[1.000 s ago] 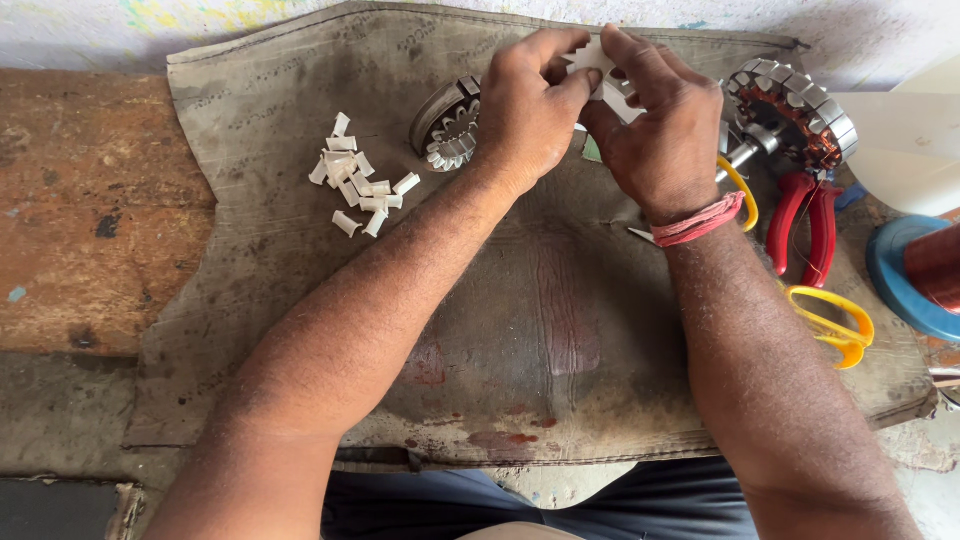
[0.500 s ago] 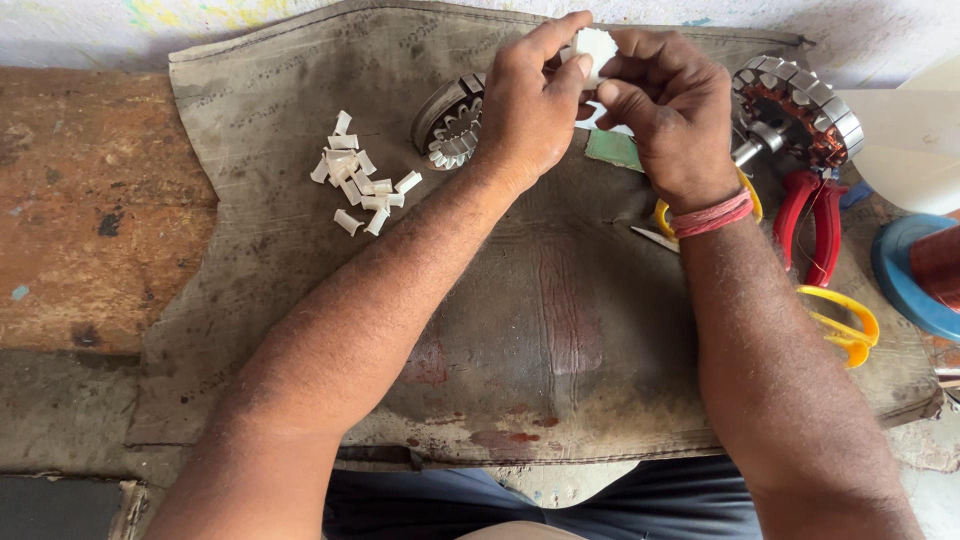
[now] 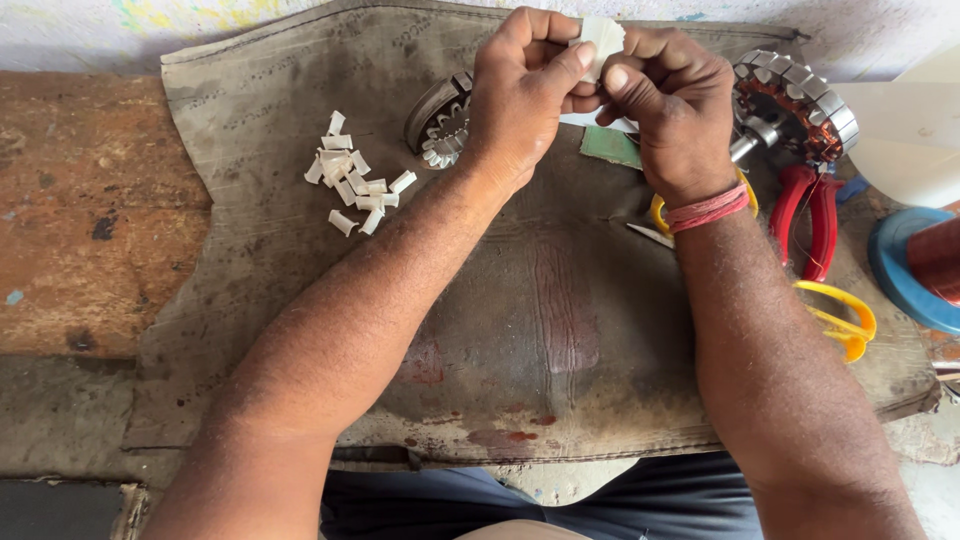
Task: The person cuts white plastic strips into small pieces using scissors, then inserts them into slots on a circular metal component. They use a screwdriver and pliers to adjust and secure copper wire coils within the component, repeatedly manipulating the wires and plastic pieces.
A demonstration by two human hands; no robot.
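- I am pinching a small white paper piece (image 3: 603,42) between the thumb and fingers of my left hand (image 3: 522,95), which is curled narrow around it.
- My right hand (image 3: 672,112) is meeting the left one, knuckles nearly touching, and its thumb and forefinger are gripping the same paper piece from the other side.
- The paper piece is sitting at the top of both hands, raised above the worn grey mat (image 3: 540,330) that I am working over.
- Just below my left hand a toothed metal ring (image 3: 440,125) is lying on the mat, partly hidden by my wrist.
- Further out to the left of my left hand a heap of small folded white paper slips (image 3: 355,185) is lying, well apart from my fingers.
- Under my right hand a green scrap (image 3: 612,147) is showing on the mat.
- To the right of my right hand a round motor stator with copper windings (image 3: 795,100) is resting, and red-handled pliers (image 3: 810,215) are lying just beside it.
- Yellow-handled scissors (image 3: 845,320) are lying beside my right forearm, and a red thread band (image 3: 706,209) is circling my right wrist.
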